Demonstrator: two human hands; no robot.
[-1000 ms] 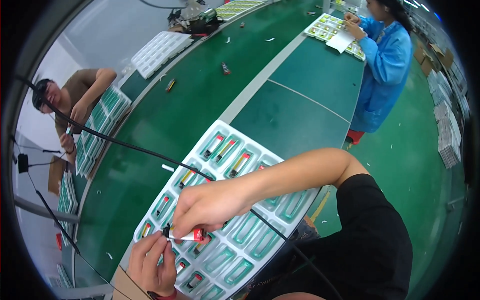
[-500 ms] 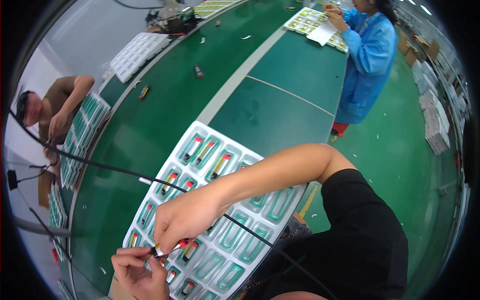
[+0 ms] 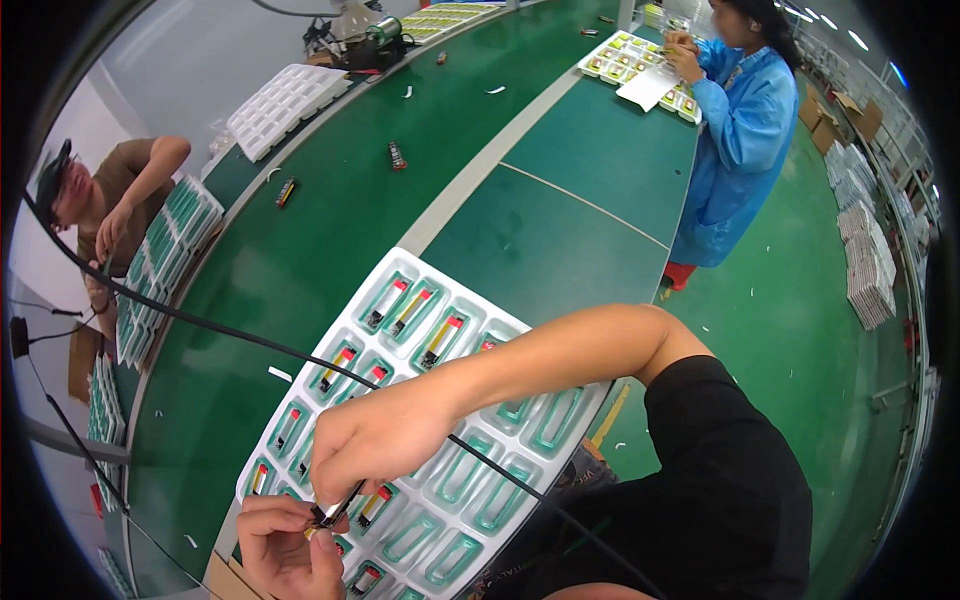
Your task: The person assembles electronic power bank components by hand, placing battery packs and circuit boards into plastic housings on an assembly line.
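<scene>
Over the lower left of a white moulded tray (image 3: 470,412), both my hands meet at a small battery-like part (image 3: 322,515) with a pale and yellow body and a dark end. My left hand (image 3: 285,548) pinches its dark end between thumb and fingers. From above, my right hand (image 3: 385,440) has its fingers closed on the other side; a thin dark piece sticks out there, too small to name. Similar parts with red ends (image 3: 440,340) lie in several tray pockets lined with green. Other pockets on the near right hold no part.
A black cable (image 3: 240,335) crosses in front of the tray and my right forearm. Loose parts (image 3: 287,192) lie on the green belt (image 3: 330,240). A person in blue (image 3: 735,150) works at a far tray (image 3: 610,62); another person (image 3: 130,200) sits left beside stacked trays (image 3: 165,265).
The small part has turned between my fingers, and its red end no longer shows. My hands stay close together over the same tray corner. The view has shifted slightly.
</scene>
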